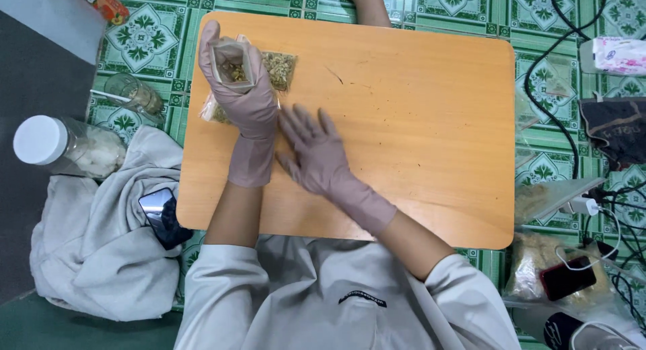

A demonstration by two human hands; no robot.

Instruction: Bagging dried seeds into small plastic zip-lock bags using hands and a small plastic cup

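My left hand (245, 98), in a mauve glove, holds a small clear pouch (232, 66) upright, its mouth open and dried herb bits visible inside. Under and beside it lie other filled clear pouches (280, 69) flat on the low orange wooden table (417, 121). My right hand (315, 151), gloved the same, hovers open just right of the left wrist with fingers spread, holding nothing.
Left of the table: a plastic jar with a white lid (64, 147), a glass jar (136, 93), a grey cloth (101, 236) and a phone (156, 205). Right side: black cables (558, 94), a tissue pack (618, 55), bags of dried material (538, 259). Another person's foot (367, 2) rests at the far edge.
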